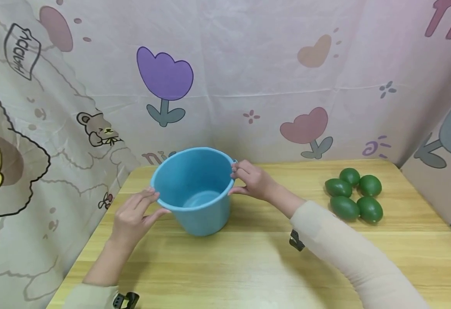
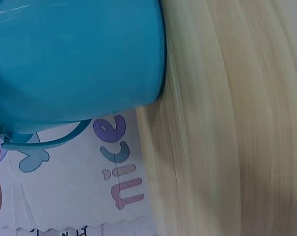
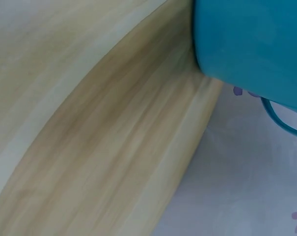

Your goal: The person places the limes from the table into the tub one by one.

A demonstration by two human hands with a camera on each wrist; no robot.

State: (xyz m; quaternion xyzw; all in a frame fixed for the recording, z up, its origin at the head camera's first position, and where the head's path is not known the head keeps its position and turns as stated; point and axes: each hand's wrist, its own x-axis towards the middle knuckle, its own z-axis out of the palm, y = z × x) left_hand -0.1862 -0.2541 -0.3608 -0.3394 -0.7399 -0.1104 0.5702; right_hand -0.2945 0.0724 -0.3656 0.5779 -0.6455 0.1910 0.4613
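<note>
A blue plastic bucket (image 1: pixel 204 222) stands on the wooden table, its mouth tipped toward the head camera and nothing inside. At its left rim, my left hand (image 1: pixel 132 214) grips the edge, fingers over the rim and thumb on the near side. My right hand (image 1: pixel 253 180) pinches the opposite rim near the handle's joint. The left wrist view shows the bucket's smooth wall (image 2: pixel 84 54) and its curved handle (image 2: pixel 55 142) hanging on the far side, with a bit of fingertip at the left edge. Bucket wall (image 3: pixel 251 44) and part of the handle also appear in the right wrist view.
Several dark green oval fruits (image 1: pixel 344 208) lie clustered on the right of the table (image 1: pixel 248 266). A printed cloth (image 1: pixel 229 64) with flowers and bears hangs behind the table and along its sides. Small black devices (image 1: pixel 297 240) are strapped at both wrists.
</note>
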